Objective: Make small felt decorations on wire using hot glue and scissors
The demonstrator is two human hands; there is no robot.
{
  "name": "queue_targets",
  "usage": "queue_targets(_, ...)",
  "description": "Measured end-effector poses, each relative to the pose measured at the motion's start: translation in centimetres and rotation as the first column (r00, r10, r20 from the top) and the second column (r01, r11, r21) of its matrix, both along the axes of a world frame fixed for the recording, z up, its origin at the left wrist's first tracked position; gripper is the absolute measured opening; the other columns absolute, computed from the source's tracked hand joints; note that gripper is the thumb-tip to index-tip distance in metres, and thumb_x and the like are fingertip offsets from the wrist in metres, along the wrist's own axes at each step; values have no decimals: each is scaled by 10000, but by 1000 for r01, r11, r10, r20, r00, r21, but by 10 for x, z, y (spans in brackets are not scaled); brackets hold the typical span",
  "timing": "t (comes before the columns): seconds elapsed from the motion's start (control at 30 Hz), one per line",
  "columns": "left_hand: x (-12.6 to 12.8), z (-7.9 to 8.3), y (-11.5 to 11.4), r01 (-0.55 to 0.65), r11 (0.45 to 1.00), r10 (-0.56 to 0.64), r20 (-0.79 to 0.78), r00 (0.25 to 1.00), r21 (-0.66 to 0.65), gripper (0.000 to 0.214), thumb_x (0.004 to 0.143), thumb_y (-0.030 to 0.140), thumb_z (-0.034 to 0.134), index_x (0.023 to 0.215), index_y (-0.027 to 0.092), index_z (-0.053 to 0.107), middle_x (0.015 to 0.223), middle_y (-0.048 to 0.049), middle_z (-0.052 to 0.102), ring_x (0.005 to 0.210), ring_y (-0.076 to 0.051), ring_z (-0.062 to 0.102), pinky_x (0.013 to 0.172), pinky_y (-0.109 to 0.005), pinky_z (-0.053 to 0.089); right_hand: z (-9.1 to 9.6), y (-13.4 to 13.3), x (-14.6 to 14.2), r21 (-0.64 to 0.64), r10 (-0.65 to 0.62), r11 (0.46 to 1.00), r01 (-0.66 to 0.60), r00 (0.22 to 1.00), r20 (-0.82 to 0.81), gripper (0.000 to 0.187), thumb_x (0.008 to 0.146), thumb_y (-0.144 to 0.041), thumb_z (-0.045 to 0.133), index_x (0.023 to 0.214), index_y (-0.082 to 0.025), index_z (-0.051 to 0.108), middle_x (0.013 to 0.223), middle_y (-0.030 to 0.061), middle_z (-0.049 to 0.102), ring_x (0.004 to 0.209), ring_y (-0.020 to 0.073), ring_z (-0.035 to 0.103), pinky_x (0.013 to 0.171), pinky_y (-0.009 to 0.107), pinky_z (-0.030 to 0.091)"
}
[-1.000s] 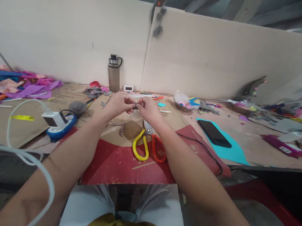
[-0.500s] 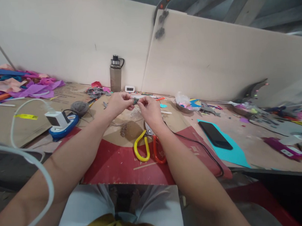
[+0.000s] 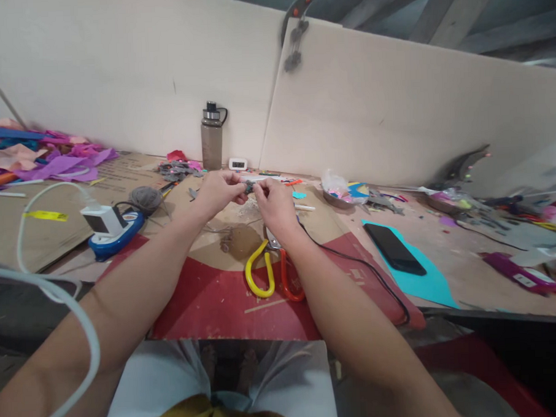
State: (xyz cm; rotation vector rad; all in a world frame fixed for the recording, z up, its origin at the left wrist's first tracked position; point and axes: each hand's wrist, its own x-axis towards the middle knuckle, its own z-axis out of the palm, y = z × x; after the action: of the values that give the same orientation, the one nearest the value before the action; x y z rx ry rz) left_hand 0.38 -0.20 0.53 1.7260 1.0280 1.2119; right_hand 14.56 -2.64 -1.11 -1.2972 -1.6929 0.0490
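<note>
Between the fingertips of both hands is a small dark grey-green piece (image 3: pixel 249 186), too small to name further. My left hand (image 3: pixel 221 191) pinches it from the left. My right hand (image 3: pixel 275 201) pinches its other side, and the fingers partly cover it. Below the hands lie scissors (image 3: pixel 261 277) with one yellow and one red handle, their blades mostly hidden by my right wrist. Pale scraps (image 3: pixel 248 210) and a strand of grey yarn (image 3: pixel 209 228) rest on the cardboard (image 3: pixel 206 254) under my hands.
A grey bottle (image 3: pixel 212 140) and a small white display (image 3: pixel 238 164) stand by the board wall. Left are a blue power strip (image 3: pixel 118 237), a yarn ball (image 3: pixel 145 197) and coloured scraps (image 3: pixel 68 162). Right are a phone (image 3: pixel 394 249), a bowl (image 3: pixel 337 200) and a purple tool (image 3: pixel 523 274).
Both hands keep nearly the same pose, still pinching the small piece. The whole view has shifted very slightly; nothing on the table has visibly moved.
</note>
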Motion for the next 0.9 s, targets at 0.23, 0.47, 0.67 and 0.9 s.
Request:
queue_targets(0.23,-1,-1,1,-1,1000,1,32,999,1,56,692,159,627,699,113,597,571,-27,634,527,-105,605,584,-244,529,-5,4,1,19,17,1000,-17,1000,0,210,843,-301,457,694,-179,541,672,10,573,628,130,481,639,267,339)
queue_targets(0.47,1,0,0,-6,1000,8,42,999,-31,30,688,132,616,684,119,589,560,-22,629,516,-92,592,567,-220,513,-6,5,1,3,4,1000,-4,1000,12,197,822,-304,492,676,-184,545,653,10,571,622,131,480,632,268,338)
queue_targets(0.67,1,1,-1,-8,1000,8,-2,1000,-30,30,693,148,613,687,129,590,550,-17,631,511,-95,594,564,-223,508,-3,3,2,-1,-29,1000,29,1000,4,184,817,-292,496,667,-190,526,672,22,582,640,137,495,631,269,350)
queue_targets(0.9,0,0,0,54,998,-54,-24,998,-10,43,696,166,616,683,134,590,554,-15,628,507,-99,591,554,-220,496,-2,3,3,40,-52,998,52,999,4,171,786,-293,546,655,-190,510,666,14,560,638,132,479,624,261,347)
